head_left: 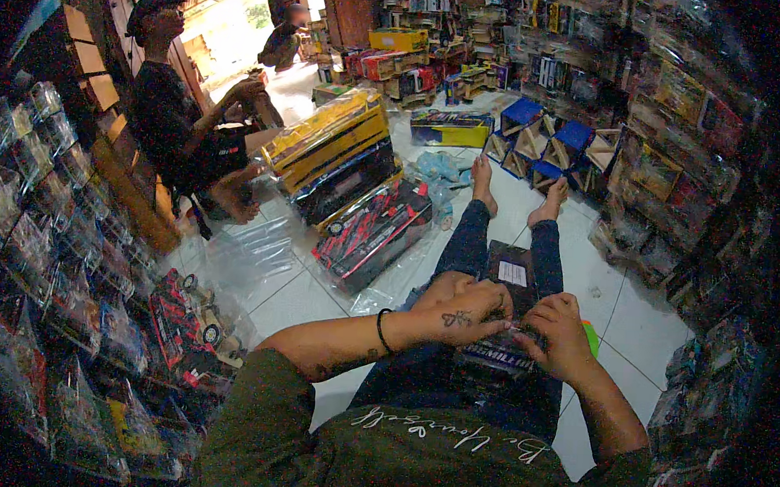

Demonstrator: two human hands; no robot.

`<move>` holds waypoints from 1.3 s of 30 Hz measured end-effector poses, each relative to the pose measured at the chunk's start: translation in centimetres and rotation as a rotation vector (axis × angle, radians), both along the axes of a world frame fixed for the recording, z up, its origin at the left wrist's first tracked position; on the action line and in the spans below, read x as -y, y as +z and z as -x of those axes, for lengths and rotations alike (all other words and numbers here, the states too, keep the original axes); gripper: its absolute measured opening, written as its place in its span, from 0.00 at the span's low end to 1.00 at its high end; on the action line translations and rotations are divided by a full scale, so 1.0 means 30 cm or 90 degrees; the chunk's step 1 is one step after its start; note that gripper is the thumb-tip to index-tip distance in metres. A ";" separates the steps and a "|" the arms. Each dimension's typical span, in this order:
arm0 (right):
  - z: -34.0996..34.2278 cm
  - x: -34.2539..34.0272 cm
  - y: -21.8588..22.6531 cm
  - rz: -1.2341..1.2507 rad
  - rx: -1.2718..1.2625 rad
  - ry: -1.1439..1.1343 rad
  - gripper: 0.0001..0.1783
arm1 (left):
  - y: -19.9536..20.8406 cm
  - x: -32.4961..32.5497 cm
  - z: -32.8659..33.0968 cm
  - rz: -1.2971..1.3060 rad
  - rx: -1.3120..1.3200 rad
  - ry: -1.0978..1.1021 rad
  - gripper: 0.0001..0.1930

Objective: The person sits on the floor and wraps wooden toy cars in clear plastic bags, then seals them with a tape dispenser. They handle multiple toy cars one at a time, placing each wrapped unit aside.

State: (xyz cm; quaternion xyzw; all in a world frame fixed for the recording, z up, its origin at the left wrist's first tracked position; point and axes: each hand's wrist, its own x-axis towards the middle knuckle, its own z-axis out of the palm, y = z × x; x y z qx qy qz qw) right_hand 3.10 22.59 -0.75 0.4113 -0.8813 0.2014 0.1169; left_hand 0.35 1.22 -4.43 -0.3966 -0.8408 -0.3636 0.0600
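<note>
Over my lap, my left hand [475,311] and my right hand [555,334] meet almost fingertip to fingertip. Both are closed in a pinch, but what they grip is too small and blurred to name. Just below them a dark, shiny package [494,359] with pale lettering rests on my thighs. A dark flat box [511,260] with a white label lies between my legs, just beyond my hands. Beside my right hand a bright green object [590,339] shows, partly hidden by the hand.
Stacked plastic-wrapped boxes, one black and red [375,234], stand ahead left, near a seated person [172,109]. Clear plastic sheets [248,254] lie on the tiles. Blue triangular boxes [572,134] are beyond my feet. Wrapped goods line the left [48,199] and right [667,170].
</note>
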 end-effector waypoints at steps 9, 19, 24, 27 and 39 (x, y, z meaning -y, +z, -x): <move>-0.037 0.017 -0.030 -0.097 -0.243 0.007 0.13 | -0.004 0.010 0.015 0.209 0.134 0.091 0.14; 0.036 -0.019 -0.023 0.028 0.106 -0.002 0.11 | 0.085 0.015 -0.044 0.083 -0.059 0.048 0.10; 0.046 -0.033 -0.028 0.090 0.164 0.024 0.09 | 0.071 0.012 -0.008 0.066 0.091 -0.002 0.09; 0.017 -0.018 -0.037 0.112 -0.042 -0.039 0.10 | 0.056 0.003 0.020 -0.003 0.197 -0.033 0.13; 0.004 -0.004 -0.074 0.005 -0.189 -0.013 0.12 | 0.086 -0.007 -0.026 0.122 -0.055 0.004 0.11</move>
